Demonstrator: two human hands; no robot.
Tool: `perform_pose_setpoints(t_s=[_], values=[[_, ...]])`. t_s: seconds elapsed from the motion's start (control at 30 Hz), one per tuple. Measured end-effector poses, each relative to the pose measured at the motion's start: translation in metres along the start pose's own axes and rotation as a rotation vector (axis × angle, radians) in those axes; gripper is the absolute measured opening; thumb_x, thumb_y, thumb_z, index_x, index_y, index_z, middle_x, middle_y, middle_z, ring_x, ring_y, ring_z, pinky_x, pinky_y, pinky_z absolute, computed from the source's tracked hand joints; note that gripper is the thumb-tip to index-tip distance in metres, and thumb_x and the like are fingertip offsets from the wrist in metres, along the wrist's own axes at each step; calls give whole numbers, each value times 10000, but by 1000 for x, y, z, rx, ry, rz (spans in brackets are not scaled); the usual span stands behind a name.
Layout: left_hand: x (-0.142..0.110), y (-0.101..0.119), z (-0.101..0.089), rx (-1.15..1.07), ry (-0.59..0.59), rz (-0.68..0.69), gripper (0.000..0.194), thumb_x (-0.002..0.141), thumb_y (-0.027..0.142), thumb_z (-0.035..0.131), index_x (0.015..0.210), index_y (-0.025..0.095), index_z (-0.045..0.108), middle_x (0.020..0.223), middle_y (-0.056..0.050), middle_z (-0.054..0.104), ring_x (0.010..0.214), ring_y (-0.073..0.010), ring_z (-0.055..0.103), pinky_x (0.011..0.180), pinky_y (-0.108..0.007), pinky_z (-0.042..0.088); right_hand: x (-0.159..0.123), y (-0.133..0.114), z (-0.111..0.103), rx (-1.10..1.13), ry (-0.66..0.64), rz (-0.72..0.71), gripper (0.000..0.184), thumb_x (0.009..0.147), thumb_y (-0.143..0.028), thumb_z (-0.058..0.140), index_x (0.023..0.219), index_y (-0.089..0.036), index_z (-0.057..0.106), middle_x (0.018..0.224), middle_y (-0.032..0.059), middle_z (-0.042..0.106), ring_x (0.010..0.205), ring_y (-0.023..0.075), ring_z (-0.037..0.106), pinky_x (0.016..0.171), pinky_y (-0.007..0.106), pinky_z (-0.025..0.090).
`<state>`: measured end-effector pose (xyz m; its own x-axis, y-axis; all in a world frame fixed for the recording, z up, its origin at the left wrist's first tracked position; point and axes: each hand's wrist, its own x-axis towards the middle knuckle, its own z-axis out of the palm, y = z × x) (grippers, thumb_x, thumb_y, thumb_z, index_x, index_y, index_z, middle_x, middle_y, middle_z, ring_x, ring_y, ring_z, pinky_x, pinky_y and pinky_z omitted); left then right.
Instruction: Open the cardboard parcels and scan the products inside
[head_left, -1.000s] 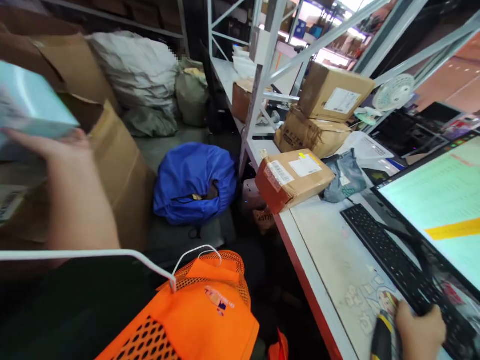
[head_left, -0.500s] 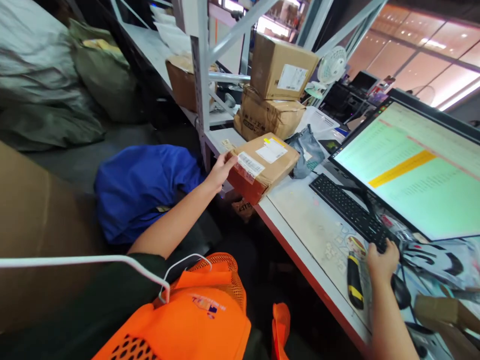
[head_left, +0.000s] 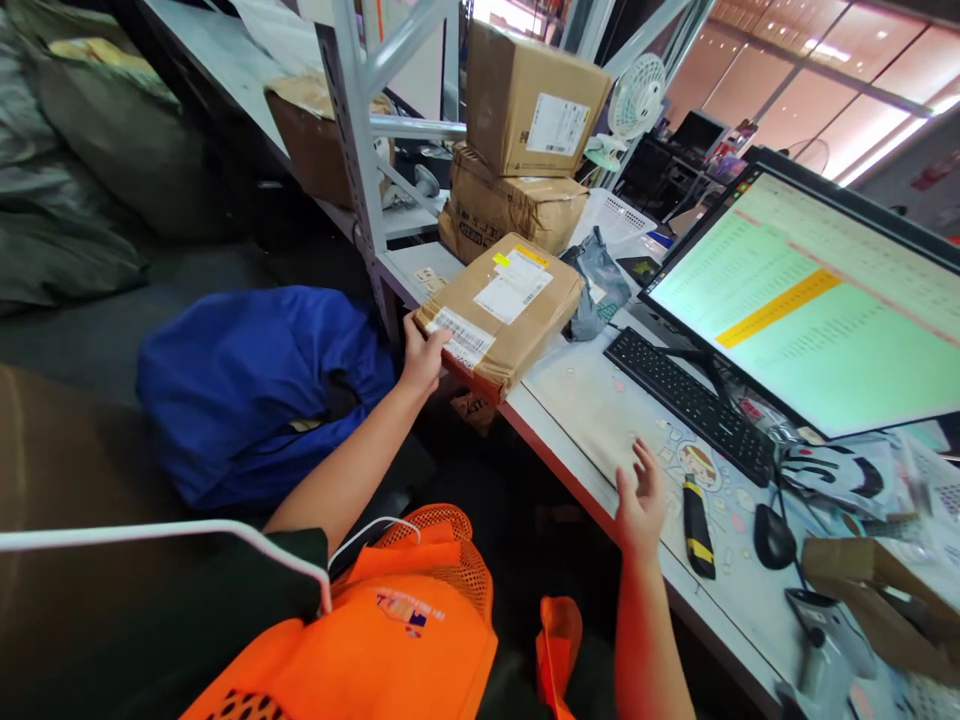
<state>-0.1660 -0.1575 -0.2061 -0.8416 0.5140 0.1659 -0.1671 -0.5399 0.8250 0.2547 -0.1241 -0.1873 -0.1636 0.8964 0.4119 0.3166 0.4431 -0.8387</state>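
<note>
My left hand (head_left: 422,352) grips the near left corner of a brown cardboard parcel (head_left: 504,308) with white labels, which sits tilted at the edge of the white desk (head_left: 600,420). My right hand (head_left: 643,497) hovers over the desk with fingers spread, holding nothing, just left of a black and yellow utility knife (head_left: 697,525). A black keyboard (head_left: 690,400) and a mouse (head_left: 772,535) lie to the right of that hand.
Two more cardboard boxes (head_left: 525,150) are stacked behind the parcel, beside a grey poly bag (head_left: 596,290). A monitor (head_left: 817,300) stands at right. A blue sack (head_left: 255,380) lies on the floor. A barcode scanner (head_left: 825,640) rests near the desk's front. A metal rack post (head_left: 360,170) rises at the desk's left end.
My left hand closed on the parcel's corner and the parcel lifted and tilted. My right hand left the mouse and keyboard, moving left over the desk with fingers spread.
</note>
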Motion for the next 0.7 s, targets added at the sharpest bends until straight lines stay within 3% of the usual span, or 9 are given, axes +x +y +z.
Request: perform_pose_setpoints(t_s=[0.1,0.2,0.27,0.37,0.43,0.5,0.63,0.7], values=[[-10,4,-10,-29,72,64,592,608,329,757,1124,263,473,1061,-12,621,988,-203,623,914,-297,529,34,-30,36,89,-88,-12,482,935,-514,682,1316,-220,669,1549,150,583,1482,355,503,1214,625,397],[-15,4,-20,-65,27,61,573,588,325,741,1105,254,505,1013,-5,627,955,-195,624,903,-284,527,94,-64,75,160,-158,-63,566,922,-561,684,1351,-194,647,1552,153,579,1472,324,505,1236,571,383],[-16,4,-25,-86,11,65,568,568,335,733,1089,253,523,1008,-8,643,974,-207,637,926,-296,535,138,-81,104,206,-126,-93,673,890,-636,677,1361,-157,631,1574,160,554,1505,307,466,1292,538,311],[-17,6,-30,-162,8,-87,529,590,407,728,1062,242,556,1014,-41,693,1054,-268,674,975,-369,564,179,-93,142,338,-212,4,750,874,-774,608,1301,-159,653,1521,121,614,1508,291,472,1323,516,280],[-19,11,-31,-223,-4,-271,486,657,510,703,1039,226,602,1005,-86,731,1080,-331,696,960,-447,594,178,-92,157,467,-379,113,781,858,-845,565,1234,-171,678,1397,94,708,1437,294,554,1302,525,339],[-22,18,-32,-273,-48,-407,497,723,583,656,1054,213,651,1025,-114,761,1077,-369,711,928,-503,616,157,-88,161,558,-472,176,799,839,-881,551,1220,-191,686,1321,64,754,1398,294,595,1282,532,386],[-34,34,-35,-280,-192,-487,558,776,620,632,1131,192,665,1003,-94,780,1018,-358,745,927,-527,637,94,-81,133,609,-347,218,827,801,-902,555,1261,-230,694,1379,49,734,1443,312,572,1262,540,430],[-43,43,-32,-217,-312,-403,588,807,674,609,1129,183,657,932,-87,772,1016,-359,750,952,-529,633,68,-82,108,620,-254,229,861,808,-900,529,1324,-227,681,1446,69,696,1467,331,550,1248,553,444]])
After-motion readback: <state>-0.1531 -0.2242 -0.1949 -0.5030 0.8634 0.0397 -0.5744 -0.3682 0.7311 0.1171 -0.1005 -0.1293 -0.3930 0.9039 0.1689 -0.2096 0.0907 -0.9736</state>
